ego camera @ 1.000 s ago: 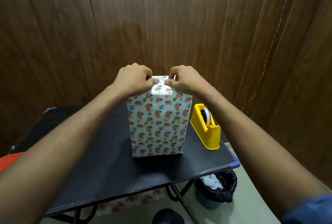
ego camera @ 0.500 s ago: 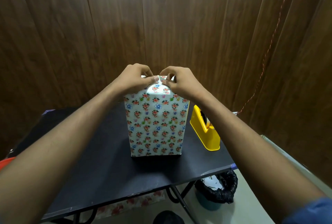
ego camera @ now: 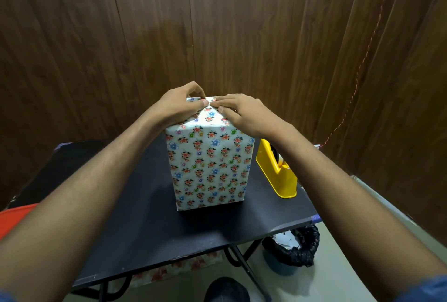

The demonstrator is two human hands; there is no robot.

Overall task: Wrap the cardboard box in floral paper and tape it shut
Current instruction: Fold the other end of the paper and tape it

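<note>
Both forearms reach forward and converge, bare to blue sleeve edges. The left hand (ego camera: 177,105) is curled, thumb and fingers pinching; the right hand (ego camera: 244,114) lies flatter, fingers extended, fingertips nearly touching the left's.

Hands (ego camera: 179,105) (ego camera: 244,112) atop wrapped box (ego camera: 209,163)

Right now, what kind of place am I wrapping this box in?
Probably a room at home, used as a makeshift craft corner: dark wood-panelled walls, a small black folding table, and a lined waste bin on the floor beside it.
</note>
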